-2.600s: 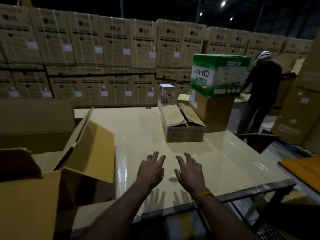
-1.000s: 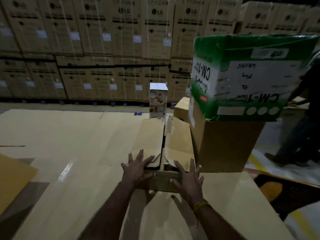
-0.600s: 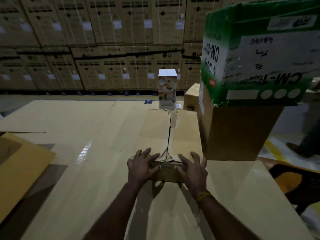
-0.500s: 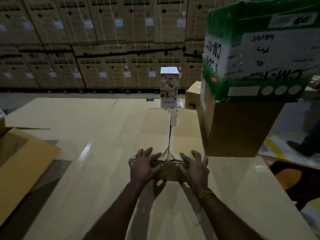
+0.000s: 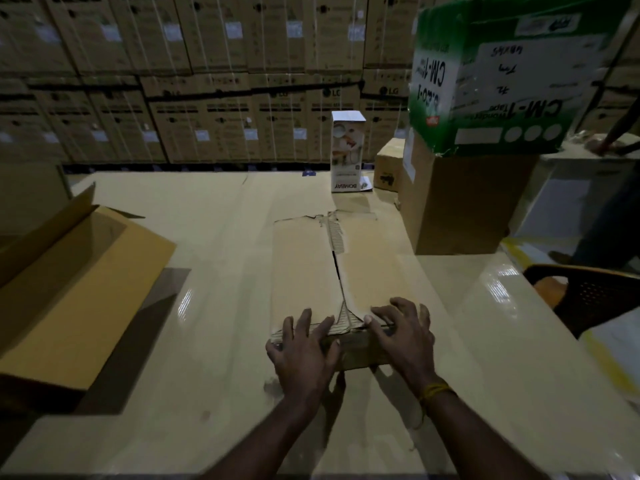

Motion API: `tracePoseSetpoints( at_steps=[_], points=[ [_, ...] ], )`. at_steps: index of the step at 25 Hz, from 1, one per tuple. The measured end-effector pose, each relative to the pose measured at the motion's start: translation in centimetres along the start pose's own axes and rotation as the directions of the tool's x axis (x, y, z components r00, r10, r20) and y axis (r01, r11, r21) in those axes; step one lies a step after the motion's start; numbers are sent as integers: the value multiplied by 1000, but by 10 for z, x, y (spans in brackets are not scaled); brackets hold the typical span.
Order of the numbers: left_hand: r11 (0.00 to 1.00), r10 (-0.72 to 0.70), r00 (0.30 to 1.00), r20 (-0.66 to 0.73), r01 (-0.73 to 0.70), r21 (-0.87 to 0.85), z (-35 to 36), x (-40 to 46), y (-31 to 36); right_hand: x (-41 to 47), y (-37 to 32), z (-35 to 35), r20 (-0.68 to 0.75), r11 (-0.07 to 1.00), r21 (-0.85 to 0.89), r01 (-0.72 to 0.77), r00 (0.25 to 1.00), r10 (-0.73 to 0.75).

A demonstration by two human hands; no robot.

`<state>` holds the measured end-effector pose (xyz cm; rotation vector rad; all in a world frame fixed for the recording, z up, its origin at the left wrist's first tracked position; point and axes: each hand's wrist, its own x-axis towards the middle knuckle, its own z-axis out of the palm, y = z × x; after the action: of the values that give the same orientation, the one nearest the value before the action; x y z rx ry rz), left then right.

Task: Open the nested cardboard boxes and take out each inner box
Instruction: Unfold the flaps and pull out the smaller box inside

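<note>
A long, low cardboard box (image 5: 311,265) lies lengthwise on the table in front of me, its two top flaps folded down with a torn seam between them. My left hand (image 5: 304,351) grips its near end at the left corner, fingers spread over the top flap and thumb on the end face. At the right corner my right hand (image 5: 401,334) holds the same end, fingers lying on the right flap. A big open cardboard box (image 5: 76,292) stands at the left with its flaps up.
A brown carton (image 5: 460,206) with a green and white box (image 5: 502,74) on top stands at the right. A tall white product box (image 5: 347,150) and a small carton (image 5: 388,168) stand behind. Stacked cartons wall the back. A chair (image 5: 588,296) and a person (image 5: 609,216) are at the right.
I reached forward from the bare table to the low box, pressed its raised flaps flat and gripped its near end; over the last half second it has slid toward me.
</note>
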<state>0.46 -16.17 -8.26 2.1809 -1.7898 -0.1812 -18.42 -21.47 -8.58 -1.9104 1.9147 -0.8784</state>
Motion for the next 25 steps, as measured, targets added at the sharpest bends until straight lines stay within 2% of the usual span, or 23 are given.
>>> tracePoseSetpoints(
  at_steps=[5, 8, 11, 14, 15, 17, 19, 22, 24, 25],
  points=[
    [998, 4, 974, 225, -20, 66, -19, -93, 1, -65, -5, -12, 12, 1000, 22, 15, 1000, -15],
    [997, 26, 927, 375, -53, 63, -27, -123, 18, -91, -19, -8, 50, 991, 133, -5, 999, -2],
    [996, 63, 877, 476, -89, 32, -34, -132, 22, -118, -40, 10, 81, 992, 129, 0, 997, -10],
    [993, 117, 905, 408, -96, -71, -51, -115, 2, -129, -48, 19, 65, 991, 98, -90, 994, 84],
    [992, 127, 928, 351, -111, -64, -58, -106, -7, -128, -49, 19, 69, 986, 130, -108, 993, 100],
    [977, 175, 941, 290, -202, 63, -63, -85, -25, -123, -47, 20, 90, 975, 201, -92, 993, 75],
    [956, 236, 917, 322, -278, 92, -55, -69, -40, -114, -39, 18, 105, 963, 263, -67, 994, 40],
    [931, 352, 865, 358, -364, -37, -38, -47, -52, -82, -16, 4, 168, 949, 313, -36, 986, -18],
    [903, 422, 841, 338, -423, -76, -30, -32, -55, -55, -2, -8, 240, 951, 308, -26, 969, -51],
    [883, 457, 833, 311, -468, -43, -26, -24, -54, -41, 5, -13, 278, 954, 297, -27, 959, -59]
  ],
)
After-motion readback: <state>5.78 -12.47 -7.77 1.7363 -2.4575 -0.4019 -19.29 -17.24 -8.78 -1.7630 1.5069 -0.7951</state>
